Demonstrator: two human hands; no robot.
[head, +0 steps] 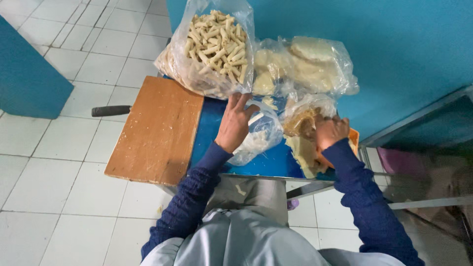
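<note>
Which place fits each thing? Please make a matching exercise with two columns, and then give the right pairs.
Things:
1. wooden board
2. bag of rolled sticks
3. left hand
4. bag of flat round pieces

Places:
A. far right, against the blue wall
B. on a small clear bag in the middle
C. left side of the table
D. far end, beside the board

Pairs: 1-C, 2-D, 3-B, 4-A

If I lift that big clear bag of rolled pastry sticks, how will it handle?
Probably floppy: the bag of rolled sticks is thin, crinkled plastic, bulging and slumped on the table. Likely fairly heavy, since it is packed full. Its mouth looks open, so sticks may spill if tipped.
</note>
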